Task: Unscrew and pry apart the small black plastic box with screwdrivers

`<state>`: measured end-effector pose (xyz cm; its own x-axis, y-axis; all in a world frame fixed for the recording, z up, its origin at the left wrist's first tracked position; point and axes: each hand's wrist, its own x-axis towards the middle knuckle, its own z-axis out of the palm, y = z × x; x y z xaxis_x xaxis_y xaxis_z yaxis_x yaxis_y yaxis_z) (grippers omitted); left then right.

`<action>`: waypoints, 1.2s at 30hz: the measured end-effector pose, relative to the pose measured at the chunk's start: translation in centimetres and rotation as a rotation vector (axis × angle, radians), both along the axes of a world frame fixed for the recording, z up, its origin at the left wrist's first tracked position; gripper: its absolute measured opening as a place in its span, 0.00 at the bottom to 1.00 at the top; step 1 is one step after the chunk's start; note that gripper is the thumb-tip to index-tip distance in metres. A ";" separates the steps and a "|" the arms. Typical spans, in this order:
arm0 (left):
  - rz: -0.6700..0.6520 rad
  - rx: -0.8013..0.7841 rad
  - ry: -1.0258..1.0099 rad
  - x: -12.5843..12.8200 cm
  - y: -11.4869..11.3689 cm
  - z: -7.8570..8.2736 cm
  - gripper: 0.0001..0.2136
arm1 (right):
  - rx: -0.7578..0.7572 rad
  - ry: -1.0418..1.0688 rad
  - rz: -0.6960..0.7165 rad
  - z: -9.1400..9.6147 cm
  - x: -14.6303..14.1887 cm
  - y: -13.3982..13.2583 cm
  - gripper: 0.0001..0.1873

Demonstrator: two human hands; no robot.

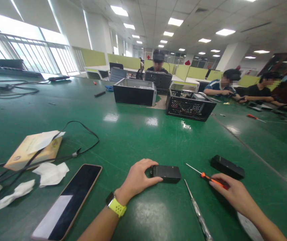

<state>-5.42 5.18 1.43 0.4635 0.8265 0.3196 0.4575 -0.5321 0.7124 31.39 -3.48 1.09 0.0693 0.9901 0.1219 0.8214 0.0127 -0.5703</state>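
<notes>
In the room: lit ceiling lights (pixel 175 21), yellow-green partitions (pixel 91 57).
Surface (pixel 133 134): green, glossy, scratched.
Black box (pixel 167 173): flat on the surface, between the hands; long axis running left to right.
Left hand (pixel 139 177): thumb and fingers gripping the box's left end.
Right hand (pixel 233 192): fingers holding orange screwdriver (pixel 204 176), slanted, tip pointing left and away.

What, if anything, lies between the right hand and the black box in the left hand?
Two things: the orange screwdriver in the right hand itself, and the silver screwdriver, whose tip lies near the black box.
</notes>
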 end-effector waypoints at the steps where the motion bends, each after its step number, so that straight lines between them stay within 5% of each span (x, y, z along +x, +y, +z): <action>1: -0.004 0.000 0.002 0.1 0.0 0.0 0.17 | 0.001 0.079 -0.017 0.5 -0.1 -0.1 0.17; 6: -0.022 0.005 0.009 0.7 -0.5 -0.2 0.17 | -0.011 0.248 -0.017 4.4 -1.7 0.4 0.20; 11: -0.009 0.037 0.012 1.2 -0.9 -0.1 0.15 | 0.006 0.035 0.147 8.1 -3.9 2.9 0.19; 21: -0.007 0.034 0.002 1.2 -0.9 -0.2 0.15 | 0.072 -0.240 0.398 12.7 -6.1 5.4 0.09; 27: 0.002 0.022 -0.006 1.2 -0.9 -0.2 0.15 | 0.164 -0.448 0.392 13.9 -8.6 6.8 0.14; 31: 0.006 0.022 0.004 1.2 -0.9 -0.3 0.15 | 0.232 -0.403 0.460 14.4 -9.8 7.3 0.12; 36: 0.006 0.028 0.011 1.2 -0.9 -0.4 0.15 | 0.243 -0.478 0.262 14.9 -10.4 7.3 0.17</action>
<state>-4.19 4.27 1.01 0.4622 0.8200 0.3375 0.4683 -0.5489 0.6924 20.98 3.79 15.98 -0.2923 0.9065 0.3047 0.9380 0.3339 -0.0933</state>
